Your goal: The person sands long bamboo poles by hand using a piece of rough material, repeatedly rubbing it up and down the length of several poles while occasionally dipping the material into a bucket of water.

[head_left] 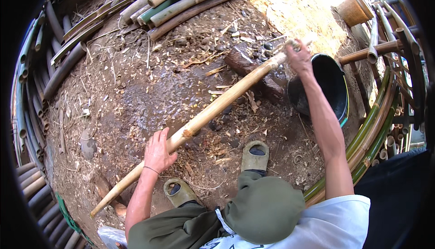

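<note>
A long pale-yellow bamboo pole (226, 98) slants across the view from lower left to upper right, over a dark log (242, 60) on the ground. My left hand (158, 153) is on its nearer part, palm down, fingers bent over the pole. Toward the far end, my right hand (299, 59) is closed at the pole. A small greyish thing shows among its fingers, too blurred to name. Below my right hand stands a black bucket (330, 86), its inside dark.
Several bamboo poles (195, 0) lie stacked at the back, with more piles (34, 86) along the left. Green bamboo strips (369, 133) and a bamboo frame (385, 47) flank the right. My clogs (255, 156) stand on damp soil (122, 97) littered with shavings.
</note>
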Demonstrator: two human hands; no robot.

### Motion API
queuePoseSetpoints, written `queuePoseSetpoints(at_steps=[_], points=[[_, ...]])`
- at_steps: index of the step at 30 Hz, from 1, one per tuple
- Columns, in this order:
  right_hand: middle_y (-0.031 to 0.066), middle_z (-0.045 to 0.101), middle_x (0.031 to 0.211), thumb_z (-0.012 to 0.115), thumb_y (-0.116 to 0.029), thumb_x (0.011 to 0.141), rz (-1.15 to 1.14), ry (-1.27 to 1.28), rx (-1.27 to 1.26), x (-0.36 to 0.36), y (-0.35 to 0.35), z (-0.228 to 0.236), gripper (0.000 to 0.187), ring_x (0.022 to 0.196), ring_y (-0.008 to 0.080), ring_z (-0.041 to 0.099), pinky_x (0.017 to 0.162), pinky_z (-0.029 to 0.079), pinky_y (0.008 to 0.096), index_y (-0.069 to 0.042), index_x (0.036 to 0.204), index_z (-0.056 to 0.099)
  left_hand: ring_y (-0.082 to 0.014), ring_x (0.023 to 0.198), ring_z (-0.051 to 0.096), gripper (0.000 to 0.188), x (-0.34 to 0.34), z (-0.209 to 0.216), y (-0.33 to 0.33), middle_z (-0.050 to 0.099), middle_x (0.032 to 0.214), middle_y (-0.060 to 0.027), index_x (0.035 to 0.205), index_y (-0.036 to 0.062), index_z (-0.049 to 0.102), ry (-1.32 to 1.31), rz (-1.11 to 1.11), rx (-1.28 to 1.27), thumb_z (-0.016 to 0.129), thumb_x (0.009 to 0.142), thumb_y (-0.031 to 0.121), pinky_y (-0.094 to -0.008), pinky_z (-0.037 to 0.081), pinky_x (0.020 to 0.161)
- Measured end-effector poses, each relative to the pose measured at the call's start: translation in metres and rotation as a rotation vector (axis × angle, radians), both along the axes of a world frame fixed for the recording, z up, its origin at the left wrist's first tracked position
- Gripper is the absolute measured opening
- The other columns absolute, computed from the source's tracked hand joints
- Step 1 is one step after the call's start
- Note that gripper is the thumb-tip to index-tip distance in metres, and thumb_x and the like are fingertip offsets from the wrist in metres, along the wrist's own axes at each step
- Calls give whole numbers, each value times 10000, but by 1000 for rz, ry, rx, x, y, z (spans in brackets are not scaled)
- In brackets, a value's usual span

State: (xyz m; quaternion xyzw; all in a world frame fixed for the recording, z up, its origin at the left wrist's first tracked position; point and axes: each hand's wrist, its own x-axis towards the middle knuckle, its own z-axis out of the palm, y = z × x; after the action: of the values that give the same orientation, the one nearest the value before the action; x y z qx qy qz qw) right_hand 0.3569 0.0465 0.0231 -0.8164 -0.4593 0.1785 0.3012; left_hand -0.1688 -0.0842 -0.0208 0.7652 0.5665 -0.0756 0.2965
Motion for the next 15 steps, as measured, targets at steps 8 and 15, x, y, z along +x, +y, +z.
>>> queuePoseSetpoints(at_steps=[8,15], points=[[70,720,896,727,-280,849,-161,255,-17,137,-83,89,389,780,129,652,702,531,285,34,1077,692,-357,950,665,656,37,-45,-4,652,1091,-165,1308,89,507,12,-2,239,817,781,329,-472,548,806],[172,504,1470,791,-514,792,-302,249,-622,190,-135,-31,933,1297,366,529,847,537,611,-134,1529,363,-365,892,684,543,-31,-15,4,694,994,-188,1180,65,626,-29,89,-299,799,718,293,-453,555,809]])
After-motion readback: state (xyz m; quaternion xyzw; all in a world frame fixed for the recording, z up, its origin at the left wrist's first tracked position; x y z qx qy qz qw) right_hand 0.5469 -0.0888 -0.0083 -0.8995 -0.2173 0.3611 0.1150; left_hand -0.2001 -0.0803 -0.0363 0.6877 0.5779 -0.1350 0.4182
